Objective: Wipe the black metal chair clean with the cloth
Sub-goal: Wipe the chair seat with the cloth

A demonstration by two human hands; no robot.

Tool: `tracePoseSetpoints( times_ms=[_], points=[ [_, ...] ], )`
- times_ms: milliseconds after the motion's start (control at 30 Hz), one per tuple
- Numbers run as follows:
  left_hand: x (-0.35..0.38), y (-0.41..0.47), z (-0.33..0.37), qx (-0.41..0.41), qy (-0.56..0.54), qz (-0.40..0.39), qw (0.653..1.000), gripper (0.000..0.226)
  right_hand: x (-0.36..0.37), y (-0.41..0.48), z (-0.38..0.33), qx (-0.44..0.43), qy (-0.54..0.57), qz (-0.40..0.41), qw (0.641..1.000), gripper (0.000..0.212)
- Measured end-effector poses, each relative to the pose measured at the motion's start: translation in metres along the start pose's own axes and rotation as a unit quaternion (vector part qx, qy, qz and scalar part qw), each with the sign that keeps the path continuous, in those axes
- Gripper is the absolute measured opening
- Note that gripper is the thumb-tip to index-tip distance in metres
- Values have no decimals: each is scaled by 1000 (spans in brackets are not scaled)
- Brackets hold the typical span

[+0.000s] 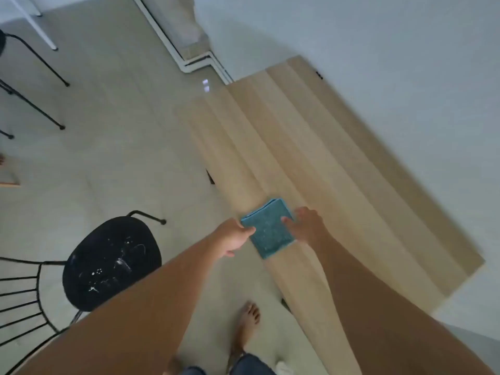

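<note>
At the tabletop (338,163) edge, my left hand (234,236) pinches the cloth (267,228); right hand (307,226), grip open, flattens it. Pickup step; next, I carry it to the chair (108,263).

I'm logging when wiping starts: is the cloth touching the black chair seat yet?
Apart. The head view shows the cloth on the wooden table, with open floor between it and the chair seat.

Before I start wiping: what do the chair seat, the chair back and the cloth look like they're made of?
Chair seat: smooth, matte black, probably painted metal or plastic; white smears sit on top, unabsorbed. Chair back: thin black rods, apparently wire metal. Cloth: teal, folded, with a speckled nap, likely microfibre, lying on the pale wood-grain table, probably laminate.
</note>
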State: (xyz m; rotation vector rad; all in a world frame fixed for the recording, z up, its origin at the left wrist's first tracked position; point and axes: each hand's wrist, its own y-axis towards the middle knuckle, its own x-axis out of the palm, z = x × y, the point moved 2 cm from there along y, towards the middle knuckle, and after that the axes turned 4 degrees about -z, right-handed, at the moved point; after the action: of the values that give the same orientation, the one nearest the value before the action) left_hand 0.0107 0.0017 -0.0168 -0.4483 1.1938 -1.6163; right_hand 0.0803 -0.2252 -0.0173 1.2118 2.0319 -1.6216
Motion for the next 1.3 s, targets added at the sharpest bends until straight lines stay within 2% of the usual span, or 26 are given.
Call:
tracePoseSetpoints(
  times_ms=[200,333,500,633,733,833,933,1133,1300],
  points=[
    [40,33,-9,-73,-137,27,988,66,15,1,5,-5,53,-25,998,40],
    [46,48,-22,-77,-184,76,977,59,28,6,4,-16,43,-53,998,31],
    [38,58,-48,-17,-208,46,977,42,47,11,-3,-36,70,-65,995,30],
    [11,30,-58,21,-213,58,975,14,58,-1,-28,-68,100,-74,990,25],
    [-14,12,-82,36,-208,67,975,15,73,-18,-53,-75,131,-84,985,20],
    [-40,-1,-117,37,-209,87,973,7,94,-32,-82,-82,143,-104,981,23],
    [-66,-19,-152,30,-237,86,967,27,117,-47,-117,-104,117,-123,980,28],
    [-105,-67,-236,13,-343,118,932,16,174,-87,-186,-147,101,-162,970,27],
    [-137,-101,-292,18,-410,150,899,22,220,-113,-236,-193,61,-191,961,28]
  ],
)
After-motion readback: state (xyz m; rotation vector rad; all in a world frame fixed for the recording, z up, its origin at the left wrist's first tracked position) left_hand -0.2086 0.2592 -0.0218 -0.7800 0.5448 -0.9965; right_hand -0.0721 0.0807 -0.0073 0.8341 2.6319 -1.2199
